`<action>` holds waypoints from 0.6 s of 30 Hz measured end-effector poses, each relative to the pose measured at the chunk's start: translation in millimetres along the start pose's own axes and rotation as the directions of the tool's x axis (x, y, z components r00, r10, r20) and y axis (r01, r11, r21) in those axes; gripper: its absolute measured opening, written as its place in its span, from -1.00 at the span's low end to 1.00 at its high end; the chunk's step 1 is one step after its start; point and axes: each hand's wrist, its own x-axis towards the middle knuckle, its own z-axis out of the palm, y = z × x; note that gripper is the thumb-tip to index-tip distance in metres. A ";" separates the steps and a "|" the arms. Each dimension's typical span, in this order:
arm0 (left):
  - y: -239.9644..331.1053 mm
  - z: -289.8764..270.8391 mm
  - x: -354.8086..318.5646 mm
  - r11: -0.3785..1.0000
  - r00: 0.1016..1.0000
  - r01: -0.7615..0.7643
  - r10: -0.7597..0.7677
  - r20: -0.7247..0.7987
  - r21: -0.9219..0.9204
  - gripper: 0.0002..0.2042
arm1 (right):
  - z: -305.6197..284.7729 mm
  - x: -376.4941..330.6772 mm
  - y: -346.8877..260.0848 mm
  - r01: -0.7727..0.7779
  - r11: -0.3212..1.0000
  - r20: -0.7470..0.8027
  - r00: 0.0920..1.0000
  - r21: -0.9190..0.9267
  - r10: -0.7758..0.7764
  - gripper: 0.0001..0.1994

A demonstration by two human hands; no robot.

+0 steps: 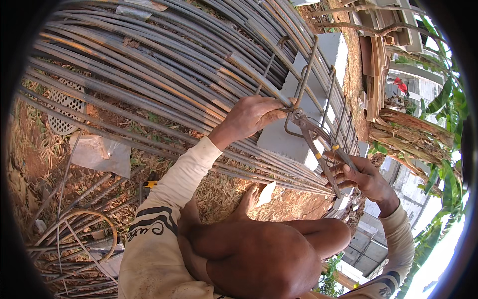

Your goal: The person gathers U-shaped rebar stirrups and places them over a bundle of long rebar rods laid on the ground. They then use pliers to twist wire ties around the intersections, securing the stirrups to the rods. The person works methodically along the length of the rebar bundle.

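Note:
My right hand point(367, 182) is wrapped round the handles of steel pincers point(309, 130), which are spread apart. The pincers' jaws sit against the joint where a rebar point(259, 77) meets a bent square stirrup point(309, 65). From the other side, my left hand point(256, 115) closes its fingers on the rebar beside the jaws. Its fingertips are partly hidden, so any tie wire in them cannot be made out. Several stirrups stand in a row along the long bars, forming a cage above a light grey block point(284, 144).
Many long rebars point(134, 55) run across the left and far side. Cut bars and a coiled ring point(112, 239) lie at lower left, near a plastic sheet point(102, 152) and a perforated plate point(66, 107). Stacked boards point(376, 74) stand at far right. My bent knee point(279, 254) is close below.

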 end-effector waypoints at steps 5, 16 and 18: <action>-1.1 -1.2 -0.8 1.000 0.999 0.027 -0.027 0.020 -0.006 -0.66 | -10.7 -0.3 -13.3 -0.060 0.997 0.043 0.997 -0.050 0.063 -0.36; -8.0 10.8 1.5 0.999 0.998 -0.044 0.043 -0.052 -0.031 -0.69 | -46.3 7.9 -52.5 -0.087 0.896 0.063 0.990 -0.435 0.127 -0.50; -8.2 3.8 2.2 0.999 0.999 -0.040 0.040 0.007 0.002 -0.69 | -25.6 -2.5 -55.8 -0.038 0.785 -0.091 0.996 -0.618 -0.024 -0.43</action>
